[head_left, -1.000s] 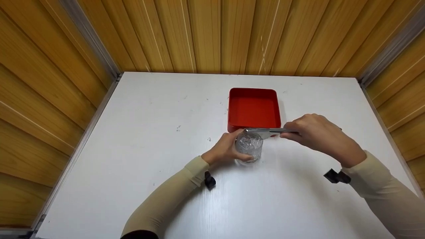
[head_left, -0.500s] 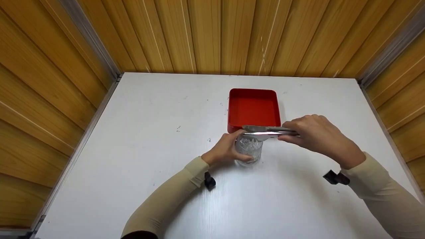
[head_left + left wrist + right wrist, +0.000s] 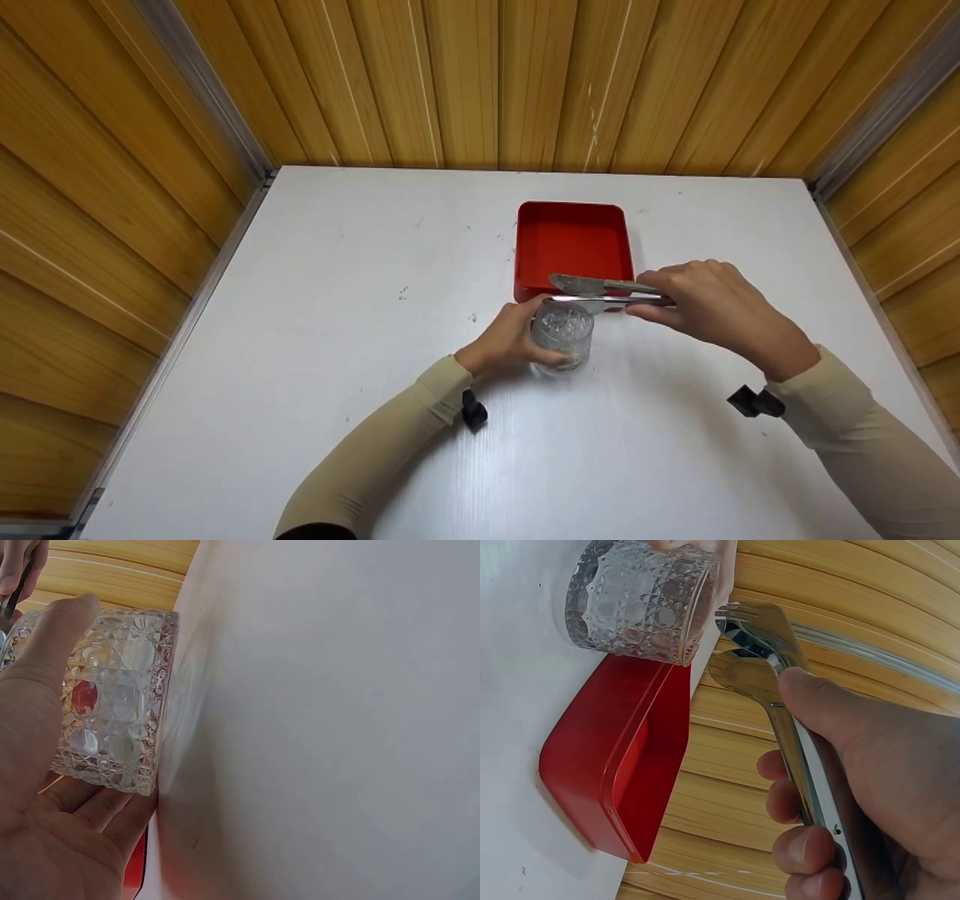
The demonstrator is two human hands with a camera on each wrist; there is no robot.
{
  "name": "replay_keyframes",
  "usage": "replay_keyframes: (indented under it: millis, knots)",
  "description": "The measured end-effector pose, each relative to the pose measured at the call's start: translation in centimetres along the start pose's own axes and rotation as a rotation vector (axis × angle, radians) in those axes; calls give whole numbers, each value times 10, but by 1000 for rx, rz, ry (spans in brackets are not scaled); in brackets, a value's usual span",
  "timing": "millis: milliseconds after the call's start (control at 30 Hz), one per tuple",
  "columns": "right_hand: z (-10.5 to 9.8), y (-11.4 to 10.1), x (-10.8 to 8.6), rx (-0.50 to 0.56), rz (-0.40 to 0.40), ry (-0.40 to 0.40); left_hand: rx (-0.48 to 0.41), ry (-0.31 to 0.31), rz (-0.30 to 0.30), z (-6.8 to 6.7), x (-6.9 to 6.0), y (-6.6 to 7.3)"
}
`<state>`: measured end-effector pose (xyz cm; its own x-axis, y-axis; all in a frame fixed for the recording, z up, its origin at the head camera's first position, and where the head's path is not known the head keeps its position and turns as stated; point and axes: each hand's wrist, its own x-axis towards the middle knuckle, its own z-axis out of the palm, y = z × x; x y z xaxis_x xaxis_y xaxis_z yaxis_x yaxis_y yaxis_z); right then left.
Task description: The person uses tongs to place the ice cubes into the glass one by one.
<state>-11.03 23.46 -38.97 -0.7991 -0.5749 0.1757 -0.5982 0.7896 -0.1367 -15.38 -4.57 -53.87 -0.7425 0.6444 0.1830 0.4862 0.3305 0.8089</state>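
A clear cut-glass tumbler point(image 3: 562, 336) stands upright on the white table, and my left hand point(image 3: 514, 337) grips it from the left. In the left wrist view my thumb lies over the faceted tumbler point(image 3: 120, 701) and my fingers reach round its other side. Above the rim, my right hand point(image 3: 720, 315) holds metal tongs point(image 3: 611, 295) level, their arms spread a little apart. The right wrist view shows the tongs point(image 3: 787, 716) with one fork-shaped and one spoon-shaped tip, near the tumbler's mouth. Whether the tumbler contains anything, I cannot tell.
Just behind the tumbler sits a red square tray point(image 3: 574, 244) with raised walls; the tongs' tip overlaps its front edge in the head view. Wood-patterned panels point(image 3: 495, 82) enclose the white table point(image 3: 337, 300) at the back and both sides. Small dark marks dot the tabletop.
The tongs' arms have spread apart from lying together, one tip shifting toward the tray. My right hand has moved very slightly left. The left hand and tumbler have stayed put.
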Motion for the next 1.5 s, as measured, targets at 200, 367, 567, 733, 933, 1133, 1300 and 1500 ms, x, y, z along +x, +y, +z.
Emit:
replay_keyframes:
  millis: [200,367,567,733,933,1133,1300,1500]
  knots:
    - [6,9,0,2,-14,60,25,3,-5,0,-1,1]
    - [13,21,1,33,-1,106,14,2,-7,0,-1,2]
    - [27,43,1,26,54,151,2,4,7,1,0,1]
    - [39,61,0,29,122,167,11,-11,-7,1,-1,1]
    - [46,77,3,72,219,155,9,-6,-4,1,-1,3]
    - [52,93,3,94,268,192,19,1,24,0,0,2]
    - [54,105,4,104,316,197,18,4,25,0,-1,1]
    - [55,117,3,116,390,182,13,2,8,0,-1,1]
